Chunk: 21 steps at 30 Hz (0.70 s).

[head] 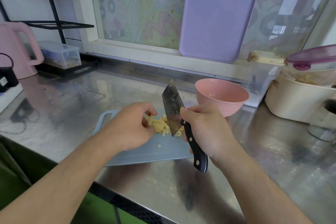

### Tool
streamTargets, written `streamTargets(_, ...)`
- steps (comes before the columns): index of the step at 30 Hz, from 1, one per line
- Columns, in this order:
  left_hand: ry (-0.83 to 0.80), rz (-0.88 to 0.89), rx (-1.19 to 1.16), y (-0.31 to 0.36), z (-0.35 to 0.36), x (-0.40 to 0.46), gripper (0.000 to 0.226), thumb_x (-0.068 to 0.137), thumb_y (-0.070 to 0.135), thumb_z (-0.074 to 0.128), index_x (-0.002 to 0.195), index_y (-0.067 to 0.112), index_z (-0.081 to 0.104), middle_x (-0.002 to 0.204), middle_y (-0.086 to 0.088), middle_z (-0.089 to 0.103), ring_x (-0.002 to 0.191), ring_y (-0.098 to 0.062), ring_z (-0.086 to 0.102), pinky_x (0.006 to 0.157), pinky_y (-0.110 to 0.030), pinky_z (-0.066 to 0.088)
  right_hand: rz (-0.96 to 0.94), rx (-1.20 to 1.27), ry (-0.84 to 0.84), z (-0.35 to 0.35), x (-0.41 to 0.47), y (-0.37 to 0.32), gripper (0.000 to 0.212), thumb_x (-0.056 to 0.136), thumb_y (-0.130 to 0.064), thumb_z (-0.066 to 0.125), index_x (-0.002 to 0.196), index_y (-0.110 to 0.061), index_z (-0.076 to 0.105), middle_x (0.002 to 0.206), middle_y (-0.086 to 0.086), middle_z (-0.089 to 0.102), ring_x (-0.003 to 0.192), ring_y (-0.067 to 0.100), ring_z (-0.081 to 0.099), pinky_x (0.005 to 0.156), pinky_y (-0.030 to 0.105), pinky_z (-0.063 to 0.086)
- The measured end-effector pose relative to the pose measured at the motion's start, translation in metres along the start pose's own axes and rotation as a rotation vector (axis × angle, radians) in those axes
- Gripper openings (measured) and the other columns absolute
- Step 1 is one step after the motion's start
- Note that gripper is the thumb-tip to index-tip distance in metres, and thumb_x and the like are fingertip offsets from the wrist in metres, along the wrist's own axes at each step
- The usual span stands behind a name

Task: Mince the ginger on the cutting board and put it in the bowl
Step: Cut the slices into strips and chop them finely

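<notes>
- Head view: I see the ginger [162, 125] lying in coarse pieces near the middle of the cutting board [145, 152], which sits toward the front edge of the tabletop [72, 96]; the bowl [221, 96] stands just past the board's far right corner with nothing visible inside it.
- To mince well, I would heap the pieces tight, keep the knife [172, 112] tip low and rock the blade through the pile, fingertips tucked back.
- My right hand [205, 129] grips the knife handle, fingers wrapped round it, blade tilted up with its edge over the pile.
- My left hand [134, 125] hovers curled over the pile's left side, its fingers [151, 112] pinching one ginger strip.
</notes>
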<state>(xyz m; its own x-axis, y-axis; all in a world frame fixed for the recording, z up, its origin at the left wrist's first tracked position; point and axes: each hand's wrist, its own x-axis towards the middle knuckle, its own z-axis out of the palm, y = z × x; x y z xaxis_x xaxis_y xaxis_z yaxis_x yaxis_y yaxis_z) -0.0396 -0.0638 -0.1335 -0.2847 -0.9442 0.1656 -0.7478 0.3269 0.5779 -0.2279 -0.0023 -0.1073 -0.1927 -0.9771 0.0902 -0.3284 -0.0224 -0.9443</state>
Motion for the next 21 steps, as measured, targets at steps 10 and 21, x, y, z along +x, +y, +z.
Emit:
streamTargets(10,0.152,0.075,0.167,-0.004,0.015,0.004,0.027,0.093,0.013,0.061,0.109,0.032,0.069,0.107,0.013,0.051,0.094,-0.012,0.049,0.079,-0.028,0.041,0.007,-0.014,0.003,0.0,0.0,0.001,0.039,0.099,-0.014,0.056,0.08,0.02,0.052,0.054,0.019,0.051,0.039,0.02,0.042,0.054,0.034,0.038)
streamTargets(21,0.217,-0.09,-0.191,0.003,0.025,0.004,0.016,0.091,0.024,0.074,0.097,0.038,0.073,0.085,0.018,0.07,0.074,0.0,0.065,0.059,-0.011,0.041,0.016,-0.029,0.006,0.0,0.0,0.0,0.037,0.099,-0.014,0.056,0.079,0.017,0.063,0.049,0.013,0.056,0.039,0.019,0.042,0.053,0.034,0.039)
